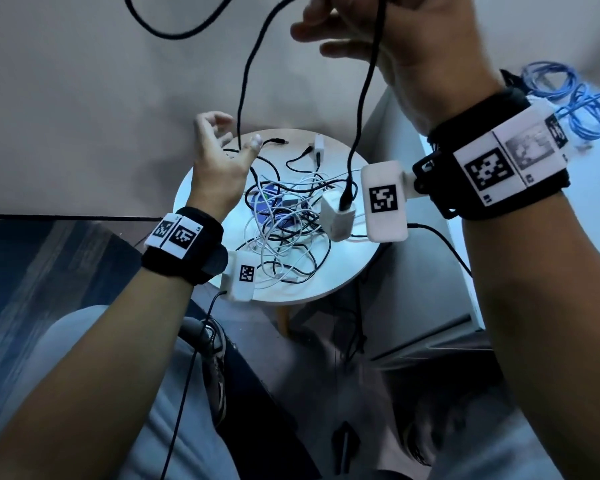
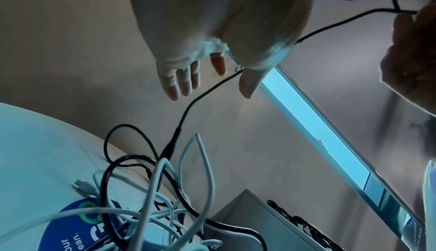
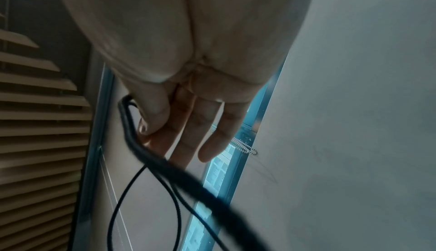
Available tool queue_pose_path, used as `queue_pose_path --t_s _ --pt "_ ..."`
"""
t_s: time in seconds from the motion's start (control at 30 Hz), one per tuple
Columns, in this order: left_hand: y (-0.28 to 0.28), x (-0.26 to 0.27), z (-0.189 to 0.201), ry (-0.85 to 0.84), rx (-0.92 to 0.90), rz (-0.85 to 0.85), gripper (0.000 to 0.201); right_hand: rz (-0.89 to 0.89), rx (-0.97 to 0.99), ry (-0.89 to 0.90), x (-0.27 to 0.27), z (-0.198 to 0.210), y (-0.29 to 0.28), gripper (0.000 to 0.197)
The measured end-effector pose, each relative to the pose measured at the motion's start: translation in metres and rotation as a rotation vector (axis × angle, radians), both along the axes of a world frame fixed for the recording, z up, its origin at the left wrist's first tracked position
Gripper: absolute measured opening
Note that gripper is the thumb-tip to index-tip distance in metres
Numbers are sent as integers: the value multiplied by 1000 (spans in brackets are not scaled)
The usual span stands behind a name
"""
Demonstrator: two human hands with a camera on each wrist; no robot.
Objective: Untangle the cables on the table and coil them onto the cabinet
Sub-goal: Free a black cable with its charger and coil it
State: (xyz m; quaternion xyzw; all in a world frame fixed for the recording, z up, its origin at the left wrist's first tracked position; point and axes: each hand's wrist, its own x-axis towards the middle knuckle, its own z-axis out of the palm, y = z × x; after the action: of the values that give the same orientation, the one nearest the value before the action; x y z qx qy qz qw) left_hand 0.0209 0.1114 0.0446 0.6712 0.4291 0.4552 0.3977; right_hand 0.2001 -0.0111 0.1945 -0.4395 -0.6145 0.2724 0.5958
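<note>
The cabinet [image 1: 430,258] stands white just to the right of the round table [image 1: 201,188], and a blue cable [image 1: 575,95] already lies coiled on top of it. On the table sits the tangle of white and black cables [image 1: 284,237], heaped over a blue printed disc [image 2: 70,225], with a small white plug [image 1: 318,145] at the far edge.

The right hand [image 1: 406,46] is raised high, thumb and forefinger pinching several loops of the black cable [image 1: 243,81], its other fingers straight and spread. Two strands hang from it: one ends in a white charger block [image 1: 338,216] dangling just above the tangle, the other drops past the left hand [image 1: 219,161] into the heap. That left hand hovers over the table's near-left part, fingers loosely apart, holding nothing, the strand passing between thumb and fingers.

To do this step well, I would say the left hand should take the hanging strand low and feed it up slowly, so each loop matches the last and the white leads are not dragged along. The charger's weight could swing and snag; steadying it looks wise.

Behind all this is a plain pale wall; slatted blinds [image 3: 35,124] and a bright window strip [image 2: 318,134] show to the side.
</note>
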Motion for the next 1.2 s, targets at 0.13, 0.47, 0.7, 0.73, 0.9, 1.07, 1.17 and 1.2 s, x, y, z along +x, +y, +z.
queue_pose_path --t_s 0.13,0.47,0.7,0.73,0.9,1.07,1.17,1.2 --pt "-1 2 6 -142 -35 -133 34 48 6 14 -1 2 -1 13" --pt "-24 -7 55 -504 -217 -305 19 -320 -278 -45 23 -23 19 17" --pt "-39 2 68 -517 -181 -333 34 -358 -563 -100 7 -69 26 39" --pt "-41 5 66 -486 -163 -321 31 -348 -606 -153 5 -77 27 38" --pt "-54 20 38 -300 -125 -236 25 -502 -808 -677 -3 -92 13 40" --pt "-57 27 14 -174 -235 -196 31 -640 -595 -762 -4 -113 -1 40" --pt "-59 30 11 -155 -271 -233 30 -513 -433 -726 -9 -128 -4 60" --pt "-61 32 10 -147 -277 -247 31 -469 -374 -716 -13 -130 -7 64"
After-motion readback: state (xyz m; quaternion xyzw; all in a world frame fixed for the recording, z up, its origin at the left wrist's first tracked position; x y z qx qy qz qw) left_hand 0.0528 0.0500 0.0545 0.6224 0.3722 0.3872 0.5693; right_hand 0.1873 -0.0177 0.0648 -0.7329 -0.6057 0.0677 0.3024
